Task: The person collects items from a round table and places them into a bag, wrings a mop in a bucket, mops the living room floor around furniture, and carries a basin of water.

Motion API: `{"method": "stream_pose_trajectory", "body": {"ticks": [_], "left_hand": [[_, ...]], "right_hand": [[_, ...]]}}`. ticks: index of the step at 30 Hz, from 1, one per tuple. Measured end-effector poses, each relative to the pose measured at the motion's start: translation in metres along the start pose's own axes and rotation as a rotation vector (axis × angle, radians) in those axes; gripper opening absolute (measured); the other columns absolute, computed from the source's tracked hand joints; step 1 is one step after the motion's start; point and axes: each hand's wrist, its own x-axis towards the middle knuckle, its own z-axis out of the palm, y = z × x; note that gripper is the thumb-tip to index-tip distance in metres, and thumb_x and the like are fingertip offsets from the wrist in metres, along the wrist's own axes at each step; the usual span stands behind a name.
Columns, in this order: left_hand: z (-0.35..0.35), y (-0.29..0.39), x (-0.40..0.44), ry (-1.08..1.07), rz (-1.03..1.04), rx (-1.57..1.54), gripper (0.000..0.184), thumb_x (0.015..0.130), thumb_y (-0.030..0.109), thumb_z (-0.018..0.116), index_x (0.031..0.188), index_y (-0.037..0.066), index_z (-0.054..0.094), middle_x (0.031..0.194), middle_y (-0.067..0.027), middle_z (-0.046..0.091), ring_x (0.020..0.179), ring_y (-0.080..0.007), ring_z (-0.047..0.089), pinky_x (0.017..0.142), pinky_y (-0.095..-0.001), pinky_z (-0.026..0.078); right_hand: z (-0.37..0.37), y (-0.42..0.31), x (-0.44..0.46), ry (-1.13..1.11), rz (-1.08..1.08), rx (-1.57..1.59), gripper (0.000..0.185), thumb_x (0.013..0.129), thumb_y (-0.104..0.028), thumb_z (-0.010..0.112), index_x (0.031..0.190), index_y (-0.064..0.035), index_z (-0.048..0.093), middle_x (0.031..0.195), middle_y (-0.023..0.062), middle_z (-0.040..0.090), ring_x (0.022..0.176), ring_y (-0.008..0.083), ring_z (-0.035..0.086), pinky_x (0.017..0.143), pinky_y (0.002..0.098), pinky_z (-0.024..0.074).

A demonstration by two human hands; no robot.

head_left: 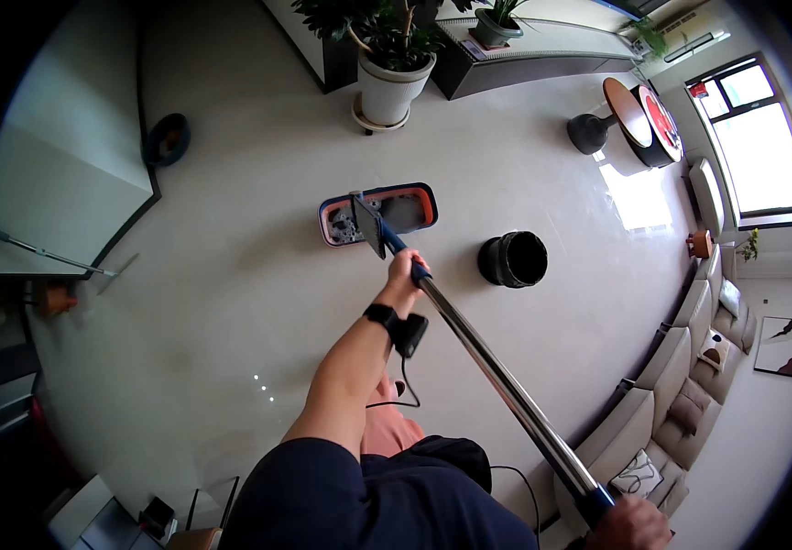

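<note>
A long silver mop pole (pixel 506 390) with blue ends runs diagonally from the lower right to the middle. My left hand (pixel 404 273) is wrapped round its blue lower part; the wrist carries a black band with a small device and cable. My right hand (pixel 631 524) grips the pole's upper end at the bottom right. The flat mop head (pixel 368 225) is tilted over a blue and orange bucket (pixel 427 203), which holds dark, foamy water. Whether the mop head touches the water I cannot tell.
A black bin (pixel 497 260) stands right of the bucket. Beyond it is a potted plant (pixel 394 90). A round table (pixel 627 110) is at the upper right, a sofa (pixel 661 367) along the right. A dark bowl (pixel 168 139) and another long-handled tool (pixel 48 254) are at left.
</note>
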Motion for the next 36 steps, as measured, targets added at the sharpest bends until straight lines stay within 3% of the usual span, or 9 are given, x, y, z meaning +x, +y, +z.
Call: {"method": "stream_pose_trajectory", "body": {"ticks": [3,10,12,19,20,24,26,28,36], "left_hand": [[0.034,-0.034,-0.066,0.005,-0.005,0.011,0.012,0.075,0.007,0.049,0.068,0.01,0.039,0.057,0.0003,0.044,0.048,-0.009,0.045,0.046,-0.0214,0.042],[0.094,-0.089,-0.197,-0.013,-0.032,0.046,0.014,0.083,0.013,0.05,0.074,0.007,0.042,0.062,-0.0023,0.045,0.056,-0.0117,0.046,0.054,-0.0251,0.043],[0.098,-0.092,-0.203,-0.023,-0.049,0.038,0.013,0.083,0.013,0.05,0.074,0.007,0.042,0.062,-0.0027,0.045,0.055,-0.0129,0.046,0.056,-0.0265,0.043],[0.067,-0.077,-0.124,-0.026,-0.077,0.066,0.011,0.079,0.009,0.049,0.073,0.007,0.04,0.059,-0.0022,0.044,0.051,-0.0117,0.045,0.049,-0.0258,0.043],[0.054,-0.073,-0.101,-0.048,-0.089,0.082,0.012,0.078,0.009,0.05,0.072,0.007,0.039,0.058,-0.0017,0.044,0.05,-0.0111,0.045,0.048,-0.025,0.043],[0.011,-0.047,-0.005,-0.072,-0.067,0.041,0.011,0.075,0.012,0.049,0.068,0.009,0.041,0.057,-0.0035,0.044,0.048,-0.0141,0.044,0.046,-0.028,0.042],[-0.01,-0.032,0.029,-0.072,-0.058,0.114,0.011,0.075,0.012,0.048,0.067,0.009,0.041,0.057,-0.003,0.044,0.049,-0.0146,0.045,0.047,-0.0282,0.042],[-0.02,-0.02,0.036,-0.061,-0.024,0.244,0.011,0.075,0.013,0.048,0.066,0.01,0.042,0.057,-0.0026,0.044,0.05,-0.0157,0.045,0.05,-0.0293,0.043],[-0.015,-0.009,0.032,-0.031,-0.061,0.131,0.012,0.074,0.008,0.049,0.066,0.008,0.041,0.058,-0.0023,0.045,0.05,-0.0132,0.045,0.05,-0.025,0.042]], "right_hand": [[-0.003,0.038,-0.01,-0.016,0.034,-0.058,0.029,0.074,-0.012,0.06,0.052,-0.0106,0.04,0.041,-0.0003,0.04,0.035,0.0137,0.042,0.041,0.0277,0.0399],[0.002,0.079,-0.003,-0.029,0.147,-0.102,0.032,0.076,-0.023,0.061,0.054,-0.0108,0.041,0.05,0.003,0.052,0.046,0.0159,0.052,0.052,0.0275,0.0394],[-0.001,0.082,-0.003,-0.015,0.169,-0.072,0.016,0.065,-0.006,0.054,0.054,-0.0066,0.042,0.053,0.0077,0.053,0.05,0.0213,0.055,0.053,0.0323,0.0432],[-0.003,0.072,-0.014,-0.009,0.181,-0.027,0.015,0.063,-0.004,0.055,0.054,-0.0062,0.043,0.054,0.0078,0.054,0.05,0.0219,0.055,0.052,0.0319,0.043],[-0.001,0.066,-0.015,0.02,0.157,-0.097,0.029,0.072,-0.02,0.064,0.055,-0.0098,0.042,0.049,0.0032,0.051,0.044,0.0162,0.052,0.049,0.0284,0.04],[-0.02,0.03,-0.017,-0.068,0.012,-0.036,0.028,0.071,-0.009,0.061,0.053,-0.0116,0.04,0.047,0.0029,0.051,0.042,0.0124,0.052,0.043,0.0263,0.0391],[-0.011,0.005,-0.008,0.026,0.021,-0.07,0.023,0.073,-0.015,0.062,0.057,-0.0104,0.046,0.048,0.0027,0.05,0.045,0.0142,0.051,0.047,0.0249,0.0416],[-0.017,-0.013,-0.008,-0.021,0.009,-0.029,0.021,0.071,-0.013,0.06,0.056,-0.0103,0.046,0.048,0.0029,0.05,0.045,0.0142,0.051,0.047,0.0248,0.0417],[-0.017,-0.038,-0.009,-0.056,0.073,-0.06,0.02,0.074,-0.013,0.06,0.059,-0.0115,0.047,0.052,0.0029,0.055,0.047,0.0142,0.053,0.049,0.0256,0.0433]]}}
